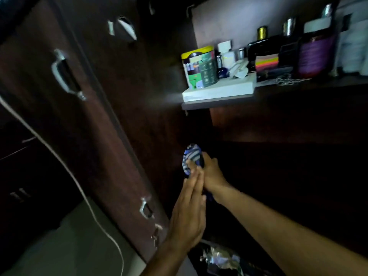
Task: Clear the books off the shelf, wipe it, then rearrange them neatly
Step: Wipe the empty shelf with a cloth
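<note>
My right hand (212, 172) grips a blue cloth with white stripes (192, 157), held up in the dark space under the upper shelf (219, 103). My left hand (189, 208) lies flat with straight fingers against the cloth and the right hand. A white flat box or book (219, 90) lies on the upper shelf. The lower shelf area behind my hands is too dark to make out.
The upper shelf carries a yellow-lidded box (199, 66), several bottles and jars, a purple jar (315, 53) and a chain (286, 81). A brown cupboard door (79, 116) with metal handles stands at the left. A white cable (79, 188) hangs down. Crumpled shiny wrapping (221, 259) lies below.
</note>
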`<state>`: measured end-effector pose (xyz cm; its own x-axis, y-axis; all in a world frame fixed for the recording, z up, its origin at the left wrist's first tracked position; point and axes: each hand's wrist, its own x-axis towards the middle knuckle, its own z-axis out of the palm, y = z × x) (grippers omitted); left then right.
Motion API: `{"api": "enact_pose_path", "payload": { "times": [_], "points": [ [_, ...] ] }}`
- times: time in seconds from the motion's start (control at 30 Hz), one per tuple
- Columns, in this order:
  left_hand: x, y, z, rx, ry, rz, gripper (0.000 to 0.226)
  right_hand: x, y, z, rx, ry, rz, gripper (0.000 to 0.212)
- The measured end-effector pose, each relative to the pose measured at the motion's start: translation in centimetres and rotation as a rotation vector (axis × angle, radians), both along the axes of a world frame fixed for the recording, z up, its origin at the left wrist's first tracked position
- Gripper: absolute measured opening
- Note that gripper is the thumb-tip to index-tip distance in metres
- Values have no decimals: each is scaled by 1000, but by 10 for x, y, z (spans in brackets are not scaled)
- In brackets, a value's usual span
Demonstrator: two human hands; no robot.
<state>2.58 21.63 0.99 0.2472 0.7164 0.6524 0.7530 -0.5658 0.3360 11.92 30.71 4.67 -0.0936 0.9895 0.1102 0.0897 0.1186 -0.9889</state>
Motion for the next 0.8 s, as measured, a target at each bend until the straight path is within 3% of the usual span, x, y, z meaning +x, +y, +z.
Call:
{"api": "enact_pose_path", "payload": {
  "times": [0.1,0.17,0.2,0.27,0.33,0.43,0.57,0.7,0.77,0.8],
  "points": [
    [15,37,-10,-358,-11,84,74,3,81,9,-5,64,-150,53],
    [19,72,-18,-455,151,110,68,-1,110,48,35,91,-218,28],
    [19,86,-20,-488,275,106,63,-6,120,63,83,71,-249,28],
    [19,97,-21,-460,490,32,59,-18,122,70,174,13,-269,47],
    [23,98,-20,-458,538,26,56,-26,124,36,250,-76,-236,60],
    [25,99,-18,-464,478,130,54,-7,152,-10,196,-84,-249,49],
    [30,98,-13,-535,480,146,56,4,193,35,279,-108,-269,43],
    [29,97,-12,-570,505,160,55,36,183,44,563,-506,-255,52],
    [28,98,-12,-585,495,163,55,75,193,31,851,-852,-331,64],
    [26,98,-11,-594,478,164,54,95,208,29,994,-1039,-426,60]
  ]
}}
